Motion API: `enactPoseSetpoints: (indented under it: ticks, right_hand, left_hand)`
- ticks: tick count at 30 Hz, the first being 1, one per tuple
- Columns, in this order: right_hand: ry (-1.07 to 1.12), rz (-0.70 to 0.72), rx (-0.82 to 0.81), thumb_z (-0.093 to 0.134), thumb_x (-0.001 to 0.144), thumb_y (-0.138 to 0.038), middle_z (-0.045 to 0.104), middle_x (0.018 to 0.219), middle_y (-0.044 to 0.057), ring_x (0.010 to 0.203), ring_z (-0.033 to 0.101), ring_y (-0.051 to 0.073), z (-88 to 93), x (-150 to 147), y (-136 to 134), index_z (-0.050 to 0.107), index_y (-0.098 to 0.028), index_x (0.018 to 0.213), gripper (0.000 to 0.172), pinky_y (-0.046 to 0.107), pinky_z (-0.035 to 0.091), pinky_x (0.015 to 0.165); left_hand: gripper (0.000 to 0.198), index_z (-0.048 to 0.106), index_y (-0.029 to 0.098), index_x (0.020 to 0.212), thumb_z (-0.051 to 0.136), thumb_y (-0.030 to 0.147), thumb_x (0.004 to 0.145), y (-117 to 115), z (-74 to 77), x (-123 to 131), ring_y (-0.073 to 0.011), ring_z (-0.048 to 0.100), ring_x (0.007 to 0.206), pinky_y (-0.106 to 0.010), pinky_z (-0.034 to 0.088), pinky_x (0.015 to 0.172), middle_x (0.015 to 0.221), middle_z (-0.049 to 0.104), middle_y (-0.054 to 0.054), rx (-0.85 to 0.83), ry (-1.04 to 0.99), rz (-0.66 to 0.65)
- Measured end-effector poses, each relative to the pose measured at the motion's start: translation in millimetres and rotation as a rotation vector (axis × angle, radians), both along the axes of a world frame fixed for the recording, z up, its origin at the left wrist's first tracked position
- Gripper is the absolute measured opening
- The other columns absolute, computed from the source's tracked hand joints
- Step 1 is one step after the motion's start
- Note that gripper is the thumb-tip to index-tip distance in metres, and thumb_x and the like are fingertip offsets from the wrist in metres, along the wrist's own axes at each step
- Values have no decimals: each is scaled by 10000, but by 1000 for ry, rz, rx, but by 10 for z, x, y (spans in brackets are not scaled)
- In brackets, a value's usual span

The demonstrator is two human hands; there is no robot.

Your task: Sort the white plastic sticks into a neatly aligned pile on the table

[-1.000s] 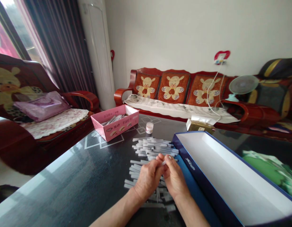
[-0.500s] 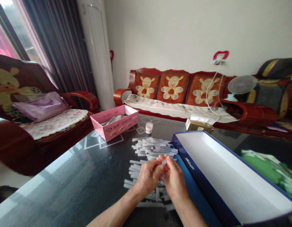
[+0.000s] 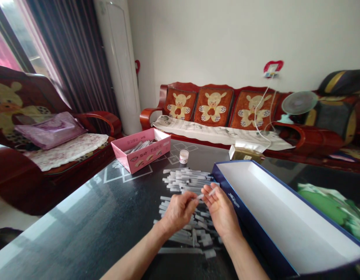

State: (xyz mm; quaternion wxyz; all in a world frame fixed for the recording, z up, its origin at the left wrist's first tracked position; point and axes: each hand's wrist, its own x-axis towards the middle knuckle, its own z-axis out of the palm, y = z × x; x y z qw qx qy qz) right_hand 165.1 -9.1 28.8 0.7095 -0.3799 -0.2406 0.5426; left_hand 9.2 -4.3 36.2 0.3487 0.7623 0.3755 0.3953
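Observation:
My left hand (image 3: 180, 210) pinches one end of a slim, translucent white pen (image 3: 208, 194) between thumb and fingers. The pen's other end rests in my right hand (image 3: 222, 212), against its loosely curled fingers, palm turned inward. Beyond my hands lies a pile of similar pens (image 3: 187, 179), a few with dark tips. Under and between my forearms, more pale tubes (image 3: 182, 237) and short cap-like pieces (image 3: 207, 240) are spread on the dark tabletop (image 3: 89, 229); my hands partly cover them.
Right of my hands stands a long blue box with a white inside (image 3: 273, 202). A pink box (image 3: 147, 156) holding pale sticks stands far left, with a small round container (image 3: 184, 156) near it. Behind are a tissue pack (image 3: 246, 152) and a green-white bag (image 3: 328, 208) at right.
My hands have moved apart, my left to the left and my right slightly to the right. More of the pen shows between them, and my right fingers have loosened.

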Motion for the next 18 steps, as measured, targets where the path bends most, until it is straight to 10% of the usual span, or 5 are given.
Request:
enactPoseSetpoints:
  ticks: [8, 18]
  right_hand:
    - [-1343, -22, 241, 566, 803, -249, 691, 888, 45, 861, 635, 198, -104, 41, -59, 715, -231, 882, 169, 311, 484, 803]
    - [-1584, -118, 237, 486, 853, -173, 677, 921, 57, 904, 609, 203, -164, 132, -36, 666, -215, 905, 192, 318, 447, 829]
  left_hand:
    - [169, 588, 184, 965, 445, 255, 906, 173, -233, -178, -122, 587, 705, -213, 454, 662, 779, 623, -27, 468, 243, 220]
    - [189, 627, 189, 984, 460, 216, 902, 271, -263, -267, -182, 543, 841, -310, 467, 776, 909, 619, -61, 541, 481, 338]
